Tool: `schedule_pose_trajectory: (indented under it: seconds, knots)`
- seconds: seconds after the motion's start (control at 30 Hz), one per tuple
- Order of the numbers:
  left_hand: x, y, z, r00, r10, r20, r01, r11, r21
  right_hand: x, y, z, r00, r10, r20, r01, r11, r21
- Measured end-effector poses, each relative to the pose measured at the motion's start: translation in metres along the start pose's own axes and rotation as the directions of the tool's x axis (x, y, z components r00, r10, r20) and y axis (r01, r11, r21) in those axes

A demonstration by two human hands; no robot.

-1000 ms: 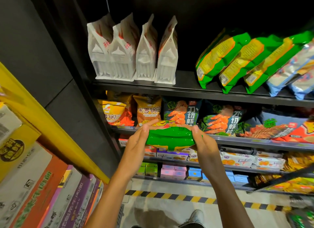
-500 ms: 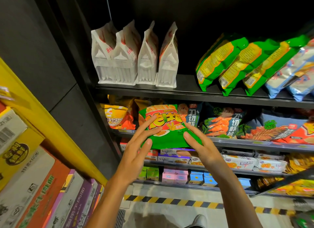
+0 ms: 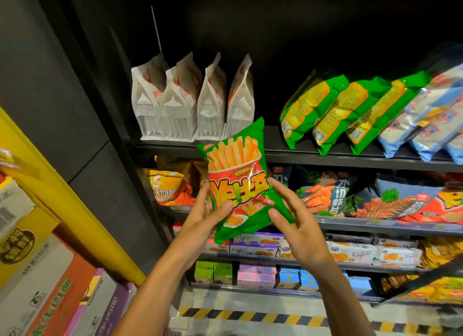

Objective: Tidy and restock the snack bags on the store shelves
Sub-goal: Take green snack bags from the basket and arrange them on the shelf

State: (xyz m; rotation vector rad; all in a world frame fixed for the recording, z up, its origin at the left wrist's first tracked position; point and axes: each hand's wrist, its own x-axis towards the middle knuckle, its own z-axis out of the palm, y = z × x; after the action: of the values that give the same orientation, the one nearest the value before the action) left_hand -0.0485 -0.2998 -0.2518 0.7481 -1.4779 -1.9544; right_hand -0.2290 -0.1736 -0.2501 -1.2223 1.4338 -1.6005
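A glossy, crinkled green bag [image 3: 238, 182] stands upright between both thumbs, left hand [image 3: 200, 222] and right hand [image 3: 298, 225] pinching its lower edges, other fingers hidden behind the foil.

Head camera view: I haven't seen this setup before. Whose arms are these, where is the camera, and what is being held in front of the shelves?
No robot here: a person wears one camera on the head, looking forward and down. The left hand and right hand hold a green fries-picture snack bag upright between them, front facing the camera. Behind it, the top shelf carries white bags standing in a row and leaning green bags. Lower shelves hold more snacks.
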Motion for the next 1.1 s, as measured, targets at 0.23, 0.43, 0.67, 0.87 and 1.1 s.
schedule_pose_trajectory:
  seconds: [0.23, 0.43, 0.67, 0.87, 1.1]
  knots:
    - [0.036, 0.036, 0.039, 0.996, 0.027, 0.085, -0.017, 0.993, -0.119, 0.028, -0.028, -0.040, 0.997, -0.071, 0.034, 0.071, 0.997, -0.006]
    - [0.078, 0.066, 0.079, 0.958, 0.259, -0.120, -0.249, 0.964, 0.096, 0.073, -0.042, -0.089, 0.990, -0.137, 0.025, 0.137, 0.990, -0.018]
    - [0.148, 0.076, 0.115, 0.765, 0.589, -0.260, -0.413, 0.759, 0.502, 0.130, -0.045, -0.119, 0.898, -0.303, -0.319, 0.152, 0.894, -0.422]
    - [0.190, 0.073, 0.140, 0.591, 0.760, -0.270, -0.438, 0.583, 0.684, 0.173, -0.043, -0.116, 0.716, -0.582, -0.385, 0.174, 0.683, -0.709]
    - [0.228, 0.038, 0.138, 0.689, 0.702, -0.179, -0.406, 0.578, 0.708, 0.187, -0.024, -0.106, 0.791, -0.503, -0.348, 0.081, 0.649, -0.756]
